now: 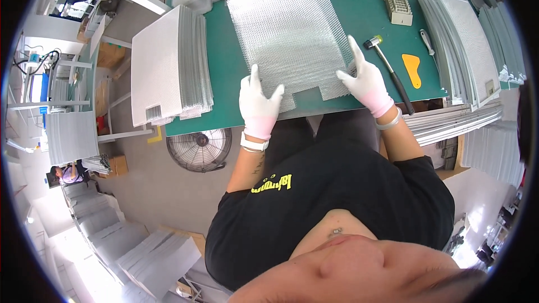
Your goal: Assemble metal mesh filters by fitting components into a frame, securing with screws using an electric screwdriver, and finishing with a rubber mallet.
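Observation:
A silvery mesh panel with a notch in its near edge lies on the green tabletop in front of me. At its near left corner is my left hand, in a white glove with a pink cuff, thumb and forefinger spread. On the panel's right edge rests my right hand, gloved the same way, its forefinger pointing up along the edge and its thumb held apart over the mesh. Neither hand is closed around anything. Right of the right hand lies a mallet with a black handle.
A tall stack of mesh panels stands at the left, another at the right. Between them are a yellow scraper, a grey-handled tool and a box of small parts. A floor fan stands below the table's left edge.

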`<state>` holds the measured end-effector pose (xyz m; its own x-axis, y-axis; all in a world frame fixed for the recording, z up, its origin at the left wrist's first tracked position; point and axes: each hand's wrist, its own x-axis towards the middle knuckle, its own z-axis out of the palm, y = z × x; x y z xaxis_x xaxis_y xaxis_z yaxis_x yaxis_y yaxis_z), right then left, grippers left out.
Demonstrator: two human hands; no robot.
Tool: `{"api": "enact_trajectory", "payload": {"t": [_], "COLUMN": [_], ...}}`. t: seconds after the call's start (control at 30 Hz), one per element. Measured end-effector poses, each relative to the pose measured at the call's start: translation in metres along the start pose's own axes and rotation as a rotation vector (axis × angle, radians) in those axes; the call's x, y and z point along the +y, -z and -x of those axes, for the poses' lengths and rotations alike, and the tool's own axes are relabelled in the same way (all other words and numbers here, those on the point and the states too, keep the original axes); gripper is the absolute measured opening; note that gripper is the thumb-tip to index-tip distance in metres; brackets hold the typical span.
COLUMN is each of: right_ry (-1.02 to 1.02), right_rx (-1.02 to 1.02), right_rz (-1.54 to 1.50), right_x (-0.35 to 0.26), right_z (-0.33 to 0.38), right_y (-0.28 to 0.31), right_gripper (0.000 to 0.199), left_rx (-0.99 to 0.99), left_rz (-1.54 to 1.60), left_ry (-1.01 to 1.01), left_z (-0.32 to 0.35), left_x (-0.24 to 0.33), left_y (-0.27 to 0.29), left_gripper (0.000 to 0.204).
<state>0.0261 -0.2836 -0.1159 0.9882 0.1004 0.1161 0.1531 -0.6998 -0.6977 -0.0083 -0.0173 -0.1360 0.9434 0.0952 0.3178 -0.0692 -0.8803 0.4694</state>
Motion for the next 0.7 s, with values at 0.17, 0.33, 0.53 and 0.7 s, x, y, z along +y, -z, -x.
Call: {"api": "enact_trajectory", "payload": {"t": [0.17, 0.33, 0.53, 0.7], "right_ry": [0.015, -0.05, -0.022, -0.093], "right_rx": [-0.051, -0.125, -0.129, -0.245], "right_rz": [0.159, 0.254, 0.251, 0.294], "right_x": [0.019, 0.022, 0.022, 0.013], "right_z": [-0.003, -0.003, -0.005, -0.011], "right_y": [-0.028, -0.035, -0.033, -0.025], "right_gripper": [0.082, 0.072, 0.064, 0.061], "left_rx": [-0.062, -0.041, -0.086, -0.092], "left_rz": [-0.099, -0.158, -0.167, -0.145], "left_ry": [0.023, 0.021, 0.006, 0.019], "left_z": [0.004, 0.01, 0.006, 0.005], "left_x": [-0.014, -0.022, -0.025, -0.027], "left_y": [-0.017, -0.029, -0.028, -0.031], "left_gripper": [0.078, 0.078, 0.078, 0.079]}}
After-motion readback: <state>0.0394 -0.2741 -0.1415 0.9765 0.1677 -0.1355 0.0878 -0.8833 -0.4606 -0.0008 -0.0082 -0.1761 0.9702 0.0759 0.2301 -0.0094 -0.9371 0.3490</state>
